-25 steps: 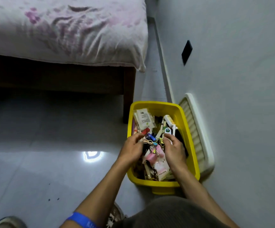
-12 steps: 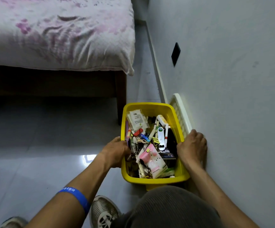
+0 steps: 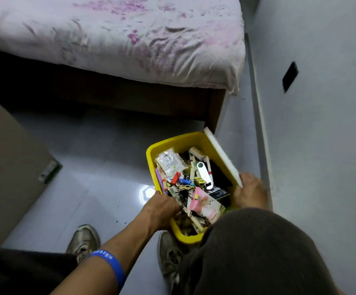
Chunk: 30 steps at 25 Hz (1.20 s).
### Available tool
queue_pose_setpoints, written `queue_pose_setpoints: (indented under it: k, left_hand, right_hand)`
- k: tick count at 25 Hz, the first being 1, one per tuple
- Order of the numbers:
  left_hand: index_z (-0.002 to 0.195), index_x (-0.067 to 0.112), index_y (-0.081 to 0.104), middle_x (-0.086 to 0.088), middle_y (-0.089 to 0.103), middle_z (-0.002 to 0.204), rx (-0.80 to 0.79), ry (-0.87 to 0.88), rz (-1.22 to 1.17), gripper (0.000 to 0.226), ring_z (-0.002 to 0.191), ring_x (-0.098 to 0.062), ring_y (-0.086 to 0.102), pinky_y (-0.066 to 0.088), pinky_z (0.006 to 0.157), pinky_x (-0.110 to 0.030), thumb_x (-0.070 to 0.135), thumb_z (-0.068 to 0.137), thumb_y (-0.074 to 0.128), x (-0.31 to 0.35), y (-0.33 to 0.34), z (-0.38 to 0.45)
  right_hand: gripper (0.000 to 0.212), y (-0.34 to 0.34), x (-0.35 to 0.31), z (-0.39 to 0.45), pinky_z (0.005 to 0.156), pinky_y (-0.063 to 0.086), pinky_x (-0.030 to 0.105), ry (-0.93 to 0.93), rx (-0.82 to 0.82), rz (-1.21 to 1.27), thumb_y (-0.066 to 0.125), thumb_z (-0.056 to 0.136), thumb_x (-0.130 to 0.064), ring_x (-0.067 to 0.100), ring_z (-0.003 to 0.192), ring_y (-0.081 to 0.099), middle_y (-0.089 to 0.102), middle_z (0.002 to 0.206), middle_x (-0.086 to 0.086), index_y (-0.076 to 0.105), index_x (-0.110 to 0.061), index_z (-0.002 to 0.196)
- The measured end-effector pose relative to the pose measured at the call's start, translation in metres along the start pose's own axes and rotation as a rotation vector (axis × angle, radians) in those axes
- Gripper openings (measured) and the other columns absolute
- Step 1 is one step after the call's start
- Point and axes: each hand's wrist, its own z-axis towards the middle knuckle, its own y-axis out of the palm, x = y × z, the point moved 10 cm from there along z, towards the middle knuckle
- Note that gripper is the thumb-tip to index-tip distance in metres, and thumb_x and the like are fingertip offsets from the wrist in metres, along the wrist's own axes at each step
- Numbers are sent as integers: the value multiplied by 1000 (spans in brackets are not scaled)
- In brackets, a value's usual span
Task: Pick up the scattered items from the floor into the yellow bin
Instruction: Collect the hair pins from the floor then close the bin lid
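The yellow bin [image 3: 151, 154] stands on the grey floor [image 3: 92, 167] near the corner of the bed [image 3: 130, 39], close to the wall [image 3: 321, 145]. It is crowded with small items: a clear packet [image 3: 169, 163] at the far end, a white oblong gadget [image 3: 202, 174], a red clip [image 3: 175, 178], a pink piece [image 3: 196, 201] with a yellow binder clip on it, and pens and sticks besides. The left hand [image 3: 162, 209] curls over the bin's near left rim, its grip closed on that edge (the fingertips dip inside among the items). The right hand [image 3: 250, 191] is blurred; its grip closes on the near end of a white lid [image 3: 219, 154], which lies tilted along the bin's right rim. A blue wristband [image 3: 109, 262] circles the left forearm. Two grey shoes [image 3: 83, 241] rest on the floor, one just beside the bin's near end. A brown panel [image 3: 7, 156] stands at the left.
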Motion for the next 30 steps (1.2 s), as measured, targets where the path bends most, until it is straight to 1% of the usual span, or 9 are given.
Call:
queue_pose_setpoints:
  k: [5,9,15,17,19,21,24,26,30]
  left_hand:
    - [99,14,70,-10,70,99,19,-164,-47,23,93,-31,66,52,77,-37,17,89,50,-17,20,-22]
    - [104,15,68,-6,71,105,10,-369,-33,22,99,-28,67,46,75,-31,20,90,51,-72,33,-27]
    - [113,18,64,-4,69,113,108,-530,-211,22,105,-26,65,46,77,-30,20,95,52,-109,29,2]
    - [113,22,63,-5,68,115,150,-501,-394,25,106,-28,64,48,81,-34,35,91,59,-117,32,2]
    - [104,24,64,-3,68,109,272,-590,-742,30,101,-26,63,46,75,-31,48,87,61,-144,31,-16]
    - [91,22,65,-3,70,99,504,-803,-1022,19,94,-25,65,46,72,-31,41,88,63,-187,26,-54]
    - [82,15,67,-7,72,86,783,-1020,-1194,14,86,-28,65,45,67,-32,28,86,65,-238,27,-119]
    - [87,15,68,-4,71,88,838,-1097,-1323,14,89,-26,65,48,71,-31,28,83,69,-258,37,-149]
    - [122,16,51,-8,61,118,928,-1381,-1617,52,106,-30,58,48,86,-37,28,77,74,-267,77,-194]
  right_hand:
    - [22,14,-101,-7,73,42,34,-363,-21,-180,55,87,-6,23,90,52,60,101,6,64,-12,106]
    - [17,10,-123,-4,69,37,26,-466,23,-79,57,91,-9,13,83,47,59,96,3,65,-14,105]
    - [27,-12,-175,5,64,45,33,-678,228,-92,70,81,-1,22,80,55,63,97,8,65,-10,107]
    - [27,-26,-200,2,70,47,40,-829,296,-83,71,83,-4,28,85,59,65,101,11,65,-10,109]
    - [25,-38,-231,-6,78,41,41,-963,352,-80,65,87,-11,29,91,59,66,107,10,65,-13,113]
    - [27,-43,-266,-18,81,35,40,-1053,370,-85,60,90,-16,26,90,57,65,109,6,63,-16,117]
    - [31,-47,-306,-33,81,37,42,-1111,326,-44,62,92,-14,26,88,56,65,107,3,61,-16,122]
    - [31,-56,-323,-33,77,37,42,-1097,294,6,58,94,-19,26,86,55,64,105,3,60,-14,124]
    - [33,-67,-347,-8,74,42,46,-1060,73,93,61,91,-17,31,85,55,63,101,8,61,-13,124]
